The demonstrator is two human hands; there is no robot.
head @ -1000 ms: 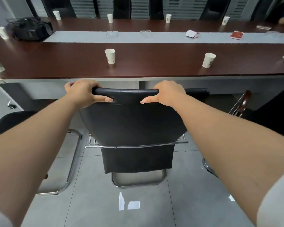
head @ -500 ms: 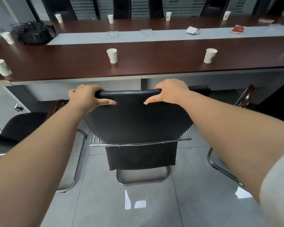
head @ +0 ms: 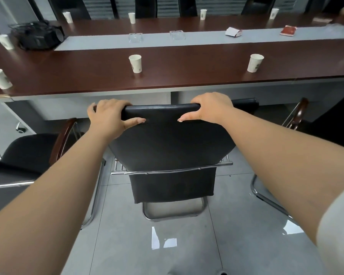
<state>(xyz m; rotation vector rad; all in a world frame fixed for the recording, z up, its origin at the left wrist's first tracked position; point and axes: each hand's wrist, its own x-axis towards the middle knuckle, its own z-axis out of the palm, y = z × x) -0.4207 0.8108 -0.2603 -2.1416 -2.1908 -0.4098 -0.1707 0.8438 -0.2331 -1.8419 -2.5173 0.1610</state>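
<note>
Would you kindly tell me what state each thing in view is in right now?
black chair, standing on the floor, facing the table, held at its backrest top.
left hand, fingers curled over the backrest top, thumb on its rear face.
right hand, gripping likewise.
middle paper cup, upright on the table.
right paper cup, upright on the table.
black bag, lying on the table.

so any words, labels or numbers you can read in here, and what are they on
Nothing here reads as text.
The paper cup has a small print on its side: too blurred to read.
The second paper cup has the same sort of print: too blurred.
The red packet and the white box: too small to read.
The chair, gripped by the left hand and right hand: no label shows.
</note>
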